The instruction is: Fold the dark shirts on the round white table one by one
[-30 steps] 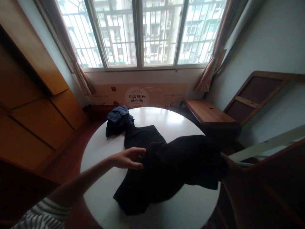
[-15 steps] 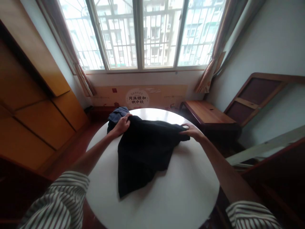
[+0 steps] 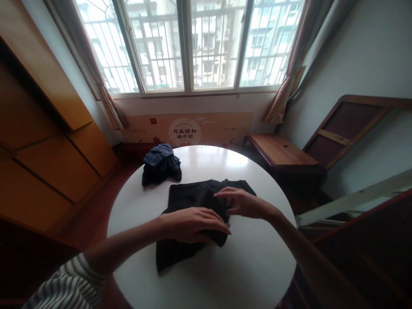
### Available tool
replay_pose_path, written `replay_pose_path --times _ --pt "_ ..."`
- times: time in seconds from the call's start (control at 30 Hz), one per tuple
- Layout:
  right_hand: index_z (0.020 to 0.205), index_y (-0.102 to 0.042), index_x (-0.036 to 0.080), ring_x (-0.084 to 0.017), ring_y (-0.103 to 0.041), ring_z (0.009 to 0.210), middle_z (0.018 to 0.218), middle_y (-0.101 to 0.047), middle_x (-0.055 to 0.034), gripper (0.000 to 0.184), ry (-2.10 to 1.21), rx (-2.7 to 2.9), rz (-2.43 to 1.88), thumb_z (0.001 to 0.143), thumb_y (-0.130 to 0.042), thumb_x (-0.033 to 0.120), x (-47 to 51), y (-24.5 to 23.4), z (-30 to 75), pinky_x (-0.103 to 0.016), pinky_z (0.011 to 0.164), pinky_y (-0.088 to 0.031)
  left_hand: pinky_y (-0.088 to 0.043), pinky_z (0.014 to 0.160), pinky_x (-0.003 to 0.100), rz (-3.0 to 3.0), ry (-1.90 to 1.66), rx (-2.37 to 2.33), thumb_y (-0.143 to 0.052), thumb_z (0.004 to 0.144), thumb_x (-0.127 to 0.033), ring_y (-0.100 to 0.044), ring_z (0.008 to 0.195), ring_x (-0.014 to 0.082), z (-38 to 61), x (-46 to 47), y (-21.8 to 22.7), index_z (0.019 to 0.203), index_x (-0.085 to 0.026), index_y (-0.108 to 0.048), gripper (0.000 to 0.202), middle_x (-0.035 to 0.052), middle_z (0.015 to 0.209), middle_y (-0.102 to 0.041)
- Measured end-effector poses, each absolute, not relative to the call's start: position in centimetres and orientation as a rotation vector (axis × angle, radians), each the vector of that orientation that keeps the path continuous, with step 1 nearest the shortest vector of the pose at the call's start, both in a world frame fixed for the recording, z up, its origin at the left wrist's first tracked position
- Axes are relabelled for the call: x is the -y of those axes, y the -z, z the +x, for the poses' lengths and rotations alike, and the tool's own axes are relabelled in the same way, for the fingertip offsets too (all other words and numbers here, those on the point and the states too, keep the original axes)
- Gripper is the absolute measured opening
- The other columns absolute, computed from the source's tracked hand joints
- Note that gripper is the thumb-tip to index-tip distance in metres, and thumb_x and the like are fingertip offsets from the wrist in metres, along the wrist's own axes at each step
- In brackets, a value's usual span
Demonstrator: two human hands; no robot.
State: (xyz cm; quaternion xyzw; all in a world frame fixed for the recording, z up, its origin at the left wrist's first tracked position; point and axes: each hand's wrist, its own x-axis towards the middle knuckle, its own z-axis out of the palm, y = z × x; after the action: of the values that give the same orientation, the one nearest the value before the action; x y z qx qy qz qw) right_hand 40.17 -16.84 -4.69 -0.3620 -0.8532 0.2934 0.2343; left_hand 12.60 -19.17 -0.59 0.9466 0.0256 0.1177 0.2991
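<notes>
A black garment [image 3: 186, 195], perhaps a pair of shorts, lies partly bunched on the white round table [image 3: 257, 266]. My left hand [image 3: 195, 225] reaches across its near part, fingers stretched out to the right over a raised fold; its thumb is hidden. To the right, my right hand [image 3: 246, 201] hovers at the garment's right side with bent fingers apart, and no cloth shows pinched in them. Behind on the left, a crumpled heap of dark blue and black clothes [image 3: 162, 161] sits near the table's far edge.
A wooden bench or low cabinet [image 3: 280, 150] stands beyond the table at right, beside a leaning wooden frame [image 3: 347, 124]. Orange cupboards [image 3: 58, 163] line the left side. Ahead, a printed banner [image 3: 219, 126] hangs under the barred window.
Both hands have let go of the garment's far edge and come nearer to me, the left one also rightward. The garment has dropped flatter and closer, baring the clothes heap.
</notes>
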Motion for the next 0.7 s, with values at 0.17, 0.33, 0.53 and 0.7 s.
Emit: replay_pose_path --times 0.17,0.33,0.53,0.7 --pt "0.106 -0.073 0.022 -0.017 -0.066 0.068 0.094 -0.073 -0.006 0.023 -0.888 2.287 -1.055 0.087 -0.063 0.03 18.2 6.9 39.2 -0.027 0.06 -0.052 -0.052 0.096 0.036 2.496 -0.561 -0.482 -0.051 0.098 -0.024 -0.067 0.106 0.0226 10.8 15.0 1.9 0.112 -0.019 -0.07 0.025 0.0128 0.113 -0.07" --pt "0.092 -0.068 0.02 -0.017 -0.062 0.053 0.064 -0.067 -0.0023 0.022 -0.748 2.201 -1.322 0.085 -0.067 0.04 19.3 8.0 38.8 -0.025 0.049 -0.045 -0.038 0.113 0.044 2.709 -0.434 -0.587 -0.067 0.08 -0.013 -0.042 0.137 0.0288 10.3 9.6 5.4 0.141 -0.02 -0.05 0.063 0.0134 0.144 -0.051" --pt "0.061 -0.062 0.017 -0.016 -0.06 0.046 0.055 -0.064 -0.0052 0.051 -1.067 2.203 -1.314 0.095 -0.048 0.052 20.2 8.1 37.3 -0.024 0.042 -0.041 -0.024 0.118 0.045 2.692 -0.143 -0.328 -0.058 0.063 0.002 -0.047 0.131 0.0255 13.9 8.5 6.7 0.121 -0.027 -0.064 0.065 0.0023 0.127 -0.064" --pt "0.096 -0.071 0.017 -0.019 -0.067 0.072 0.081 -0.071 -0.0046 0.037 -1.194 2.031 -1.112 0.091 -0.058 0.051 21.2 7.7 37.9 -0.029 0.062 -0.055 -0.044 0.097 0.036 2.714 -0.287 -0.5 -0.057 0.065 -0.005 -0.064 0.092 0.0232 14.5 8.7 6.1 0.096 -0.02 -0.067 0.035 0.0038 0.091 -0.07"
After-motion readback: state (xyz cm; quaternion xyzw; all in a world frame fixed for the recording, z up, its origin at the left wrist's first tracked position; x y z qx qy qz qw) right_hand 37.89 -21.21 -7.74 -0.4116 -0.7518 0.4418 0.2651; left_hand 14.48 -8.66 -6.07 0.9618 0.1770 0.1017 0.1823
